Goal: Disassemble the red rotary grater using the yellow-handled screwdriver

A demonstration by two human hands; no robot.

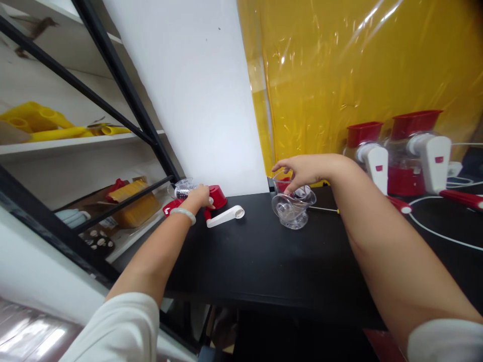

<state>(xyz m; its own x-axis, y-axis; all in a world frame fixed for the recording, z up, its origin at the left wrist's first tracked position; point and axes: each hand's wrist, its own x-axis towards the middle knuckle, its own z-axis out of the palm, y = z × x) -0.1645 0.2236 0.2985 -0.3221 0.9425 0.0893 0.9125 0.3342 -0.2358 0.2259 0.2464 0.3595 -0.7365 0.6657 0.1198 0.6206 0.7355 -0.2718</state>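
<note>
My right hand (pixel 302 173) grips a clear plastic grater housing (pixel 292 211) by its upper rim, thumb on the near side and fingers behind. The housing is on the black table. My left hand (pixel 201 195) reaches among loose parts by the shelf, its fingers curled; a bit of white shows at them, but what they hold is hidden. Left of that hand lies a perforated grating drum (pixel 182 192) with clear plastic around it. A red cup-shaped part (pixel 217 197) stands just right of it. In front lies a white crank (pixel 227 216) with a red grip.
Two assembled red-and-white rotary graters (pixel 424 151) stand at the right, near a white cable (pixel 430 232). A black-framed shelf (pixel 113 75) rises on the left. Behind the black table (pixel 260 266) are a white panel (pixel 196 95) and yellow plastic sheeting (pixel 320 75).
</note>
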